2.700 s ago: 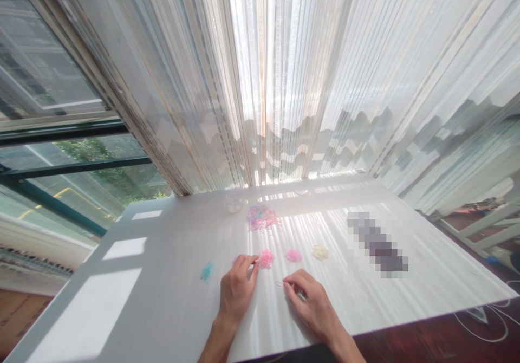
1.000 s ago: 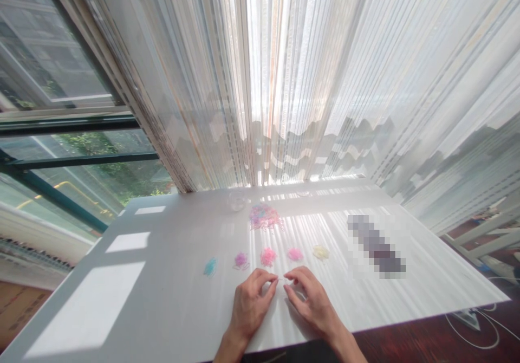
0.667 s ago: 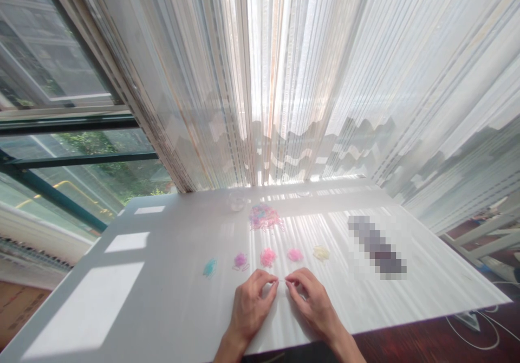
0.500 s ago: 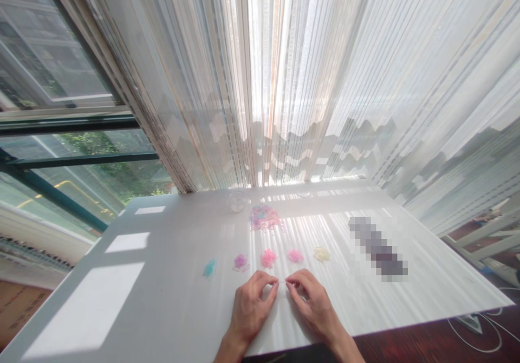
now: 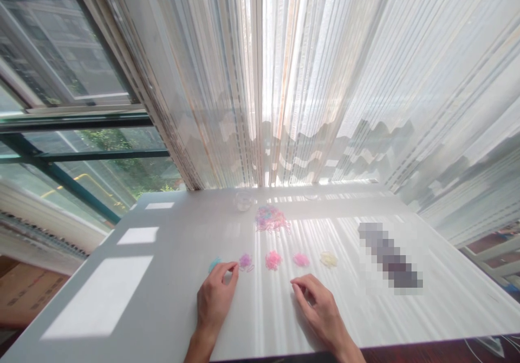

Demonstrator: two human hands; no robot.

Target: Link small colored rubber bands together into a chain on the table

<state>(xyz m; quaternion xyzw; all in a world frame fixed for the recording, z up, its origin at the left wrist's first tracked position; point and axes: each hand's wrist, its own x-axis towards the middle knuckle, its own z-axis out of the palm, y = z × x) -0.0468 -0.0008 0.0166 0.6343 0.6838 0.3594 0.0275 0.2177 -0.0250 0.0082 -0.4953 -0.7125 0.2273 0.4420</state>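
Observation:
My left hand (image 5: 217,293) is pinched, thumb against forefinger, just in front of a purple pile (image 5: 245,260) of small thin bands, and partly covers a teal pile (image 5: 214,264). Whatever sits between its fingertips is too small to make out. Off to the right, my right hand (image 5: 320,306) hovers over the white table with thumb and forefinger together; I cannot see anything clearly in them. A bright pink pile (image 5: 273,260), a lighter pink pile (image 5: 301,259) and a pale yellow pile (image 5: 328,259) continue the row. Behind them lies a larger mixed-colour heap (image 5: 271,219) of similar bands.
A clear round container (image 5: 244,201) stands behind the heap, with a clear flat piece (image 5: 312,196) farther right. A blurred-out dark object (image 5: 390,255) lies on the table's right side. Striped curtains (image 5: 284,81) hang along the far edge; a window is at left.
My hands were close together with a thin strand between their fingertips. Now the left has moved left to the purple and teal piles; the right has stayed near the middle. The view has shifted slightly.

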